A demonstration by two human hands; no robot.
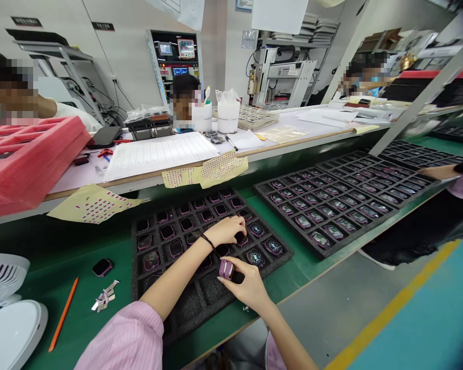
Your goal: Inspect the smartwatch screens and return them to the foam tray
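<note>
My right hand (250,282) pinches purple smartwatch cases (226,269), seen edge-on and apparently two pressed together, just above the near edge of the black foam tray (185,321). Further in, my left hand (227,230) reaches across the tray, its fingers closed around a dark-faced smartwatch (240,238) at one compartment. Part of that watch is hidden by the fingers. Beside it, several watches have lit dials, such as this lit watch (255,258). Dark-screened watches (176,248) fill many other compartments, while some near ones hold nothing.
One loose watch (102,267), an orange pen-like stick (64,313) and small strips (105,296) lie on the green mat at left, near a white fan (11,329). Another watch tray (327,205) stands right. A co-worker's hand (438,172) reaches there. A shelf (170,149) runs above.
</note>
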